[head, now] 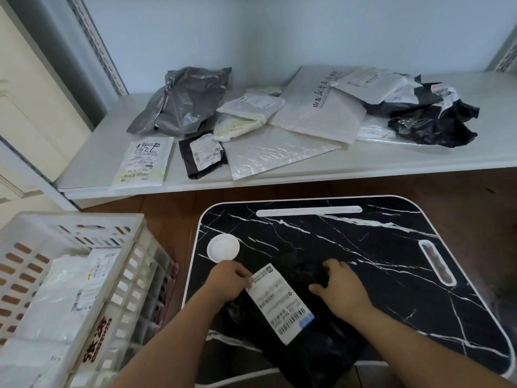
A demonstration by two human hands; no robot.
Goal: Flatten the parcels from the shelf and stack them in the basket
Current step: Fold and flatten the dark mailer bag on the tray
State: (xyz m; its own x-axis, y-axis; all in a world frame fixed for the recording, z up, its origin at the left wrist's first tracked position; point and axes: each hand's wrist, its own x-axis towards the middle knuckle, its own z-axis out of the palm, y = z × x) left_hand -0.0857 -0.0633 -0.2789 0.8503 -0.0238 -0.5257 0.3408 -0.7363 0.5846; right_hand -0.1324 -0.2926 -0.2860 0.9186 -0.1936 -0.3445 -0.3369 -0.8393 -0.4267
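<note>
While the black parcel (316, 326) lies on the black marble-pattern lap table (391, 261), both hands are applied to it. The left hand (228, 281) rests on the parcel's left part, its fingertips at the upper left corner of the white shipping label (281, 302); whether they pinch the label or only press on it cannot be determined. The right hand (340, 289) lies palm down on the parcel to the right of the label, fingers spread and pressing on the plastic. The parcel's near edge overhangs the table's front edge.

A white round recess (223, 248) is set in the table's left part, just beyond the left hand.

The white slotted basket (117, 275) stands to the left of the table and holds white parcels (58, 303) lying flat.

The white shelf (98, 161) behind the table carries the remaining parcels: a grey crumpled bag (184, 102), a small white labelled parcel (144, 163), a small black labelled parcel (201, 156), several white mailers (316, 116) overlapping one another, and crumpled black bags (430, 121) at the right.
</note>
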